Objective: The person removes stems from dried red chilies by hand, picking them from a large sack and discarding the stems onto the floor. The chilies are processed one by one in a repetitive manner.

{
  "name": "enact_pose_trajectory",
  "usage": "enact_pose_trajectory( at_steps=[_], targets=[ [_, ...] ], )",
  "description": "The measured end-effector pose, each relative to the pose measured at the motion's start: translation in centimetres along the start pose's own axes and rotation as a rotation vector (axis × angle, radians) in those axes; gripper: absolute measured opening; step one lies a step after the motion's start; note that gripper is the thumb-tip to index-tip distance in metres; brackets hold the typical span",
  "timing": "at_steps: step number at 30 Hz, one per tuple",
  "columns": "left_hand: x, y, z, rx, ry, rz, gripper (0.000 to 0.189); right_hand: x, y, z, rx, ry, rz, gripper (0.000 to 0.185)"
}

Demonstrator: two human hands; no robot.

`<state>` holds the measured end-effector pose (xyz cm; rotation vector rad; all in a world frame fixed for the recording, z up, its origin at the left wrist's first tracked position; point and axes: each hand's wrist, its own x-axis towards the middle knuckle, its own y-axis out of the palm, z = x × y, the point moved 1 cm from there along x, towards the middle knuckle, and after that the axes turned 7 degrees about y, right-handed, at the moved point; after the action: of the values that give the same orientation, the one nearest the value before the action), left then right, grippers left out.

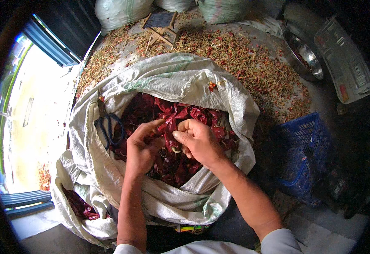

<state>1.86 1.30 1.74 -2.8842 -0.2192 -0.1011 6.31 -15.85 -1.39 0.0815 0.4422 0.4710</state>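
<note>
A large white woven sack [169, 76] stands before me with its rim rolled down, filled with dried red chili peppers [178, 171]. Over its opening, my right hand [197, 139] has its thumb and fingers closed at a dried red chili pepper [171, 131] whose pale curved stem points down. My left hand [143, 149] is just left of the same pepper, its fingers curled near it; whether it grips anything is hidden. Scissors with dark blue handles [110, 127] lie on the sack's left rim.
A smaller white sack [99, 227] with red peppers stands at lower left. Stems and scraps [235, 54] cover the floor beyond, around a folding stool [161, 20]. To the right are a blue plastic basket [299, 127] and a metal basin [315, 65]. Full sacks [121, 12] stand at the back.
</note>
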Motion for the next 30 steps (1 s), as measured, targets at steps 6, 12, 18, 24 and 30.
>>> enact_pose_trajectory(
  at_steps=[6,12,18,24,30],
  targets=[
    [-0.3,0.9,0.3,0.269,0.261,0.079,0.042,0.4,0.0,-0.1,0.267,0.135,-0.065,0.016],
    [-0.1,0.3,1.2,0.151,0.144,-0.047,0.029,-0.1,0.3,1.3,-0.204,-0.256,-0.148,0.023],
    [-0.1,0.6,1.1,0.459,0.342,0.019,0.030,-0.5,1.1,1.6,-0.564,-0.477,-0.275,0.024],
    [-0.3,1.1,1.3,0.560,0.362,0.077,0.038,-1.3,1.5,2.1,-0.917,-0.685,-0.374,0.018],
    [-1.0,2.1,0.5,0.732,0.344,0.046,0.025,-0.7,1.2,1.2,-0.862,-0.603,-0.387,0.015]
  ],
)
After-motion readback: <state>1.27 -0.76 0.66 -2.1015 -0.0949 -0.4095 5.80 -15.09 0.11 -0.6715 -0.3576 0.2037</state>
